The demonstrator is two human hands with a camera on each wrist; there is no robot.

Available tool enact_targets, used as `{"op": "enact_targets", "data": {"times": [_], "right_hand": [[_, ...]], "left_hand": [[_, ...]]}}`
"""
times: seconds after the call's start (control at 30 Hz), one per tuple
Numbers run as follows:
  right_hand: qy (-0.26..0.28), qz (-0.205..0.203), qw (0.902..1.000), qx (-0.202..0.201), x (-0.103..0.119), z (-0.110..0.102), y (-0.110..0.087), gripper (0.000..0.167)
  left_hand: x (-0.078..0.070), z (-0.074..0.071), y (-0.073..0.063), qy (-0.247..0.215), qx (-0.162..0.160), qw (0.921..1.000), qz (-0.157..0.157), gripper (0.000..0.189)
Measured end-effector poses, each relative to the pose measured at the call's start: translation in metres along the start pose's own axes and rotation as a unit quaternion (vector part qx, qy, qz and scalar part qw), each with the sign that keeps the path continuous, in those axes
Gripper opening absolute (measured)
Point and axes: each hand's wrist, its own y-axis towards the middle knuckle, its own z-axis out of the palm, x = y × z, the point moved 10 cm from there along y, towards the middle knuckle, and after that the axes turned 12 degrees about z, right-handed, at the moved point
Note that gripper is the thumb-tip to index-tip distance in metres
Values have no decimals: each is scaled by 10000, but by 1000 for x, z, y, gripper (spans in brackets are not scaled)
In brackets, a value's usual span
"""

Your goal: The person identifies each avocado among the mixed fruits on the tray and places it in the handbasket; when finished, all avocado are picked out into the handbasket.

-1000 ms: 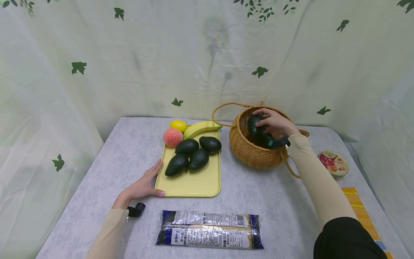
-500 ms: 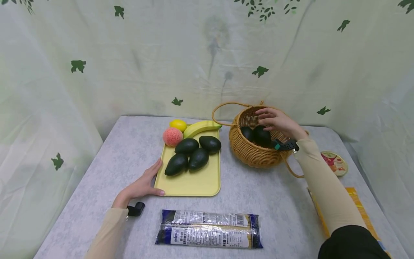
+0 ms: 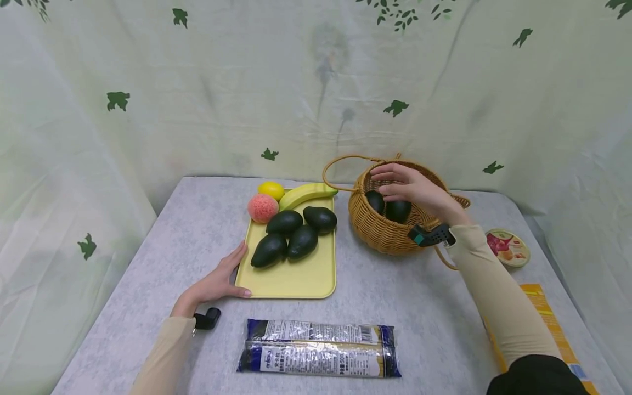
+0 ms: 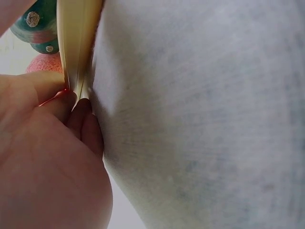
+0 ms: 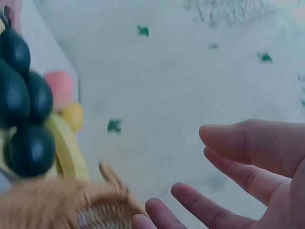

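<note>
In the head view my left hand (image 3: 213, 280) rests against the left side of a yellow tray (image 3: 291, 285), thumb at its near corner. The left wrist view has its fingertips touching the tray's rim (image 4: 78, 43). Several dark green avocados (image 3: 302, 242), a banana (image 3: 307, 195), a pink peach-like fruit (image 3: 263, 208) and a lemon (image 3: 271, 190) lie on or at the tray. My right hand (image 3: 415, 192) is over the mouth of a wicker basket (image 3: 390, 241), holding nothing, fingers apart. Inside the basket, two avocados (image 3: 398, 211) show below the hand.
A dark blue plastic-wrapped package (image 3: 321, 348) lies across the front of the table. Right of the basket sits a round tin (image 3: 508, 248) with fruit pictures. An orange-yellow packet (image 3: 553, 323) lies partly under my right forearm. The basket's handle (image 3: 340, 164) arches toward the tray.
My right hand has let go of an avocado inside the basket and lifted off it, then shifted slightly left over the opening. My left hand has stayed at the tray.
</note>
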Motion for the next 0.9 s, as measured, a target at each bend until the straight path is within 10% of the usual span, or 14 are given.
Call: {"op": "enact_targets", "data": {"times": [0.37, 0.9], "right_hand": [[-31, -303, 9970, 711, 14, 73, 4, 47], [-311, -126, 9892, 1427, -32, 152, 38, 56]], "left_hand": [[0, 0, 0, -5, -7, 10000, -10, 114], [0, 0, 0, -11, -1, 10000, -38, 115]]}}
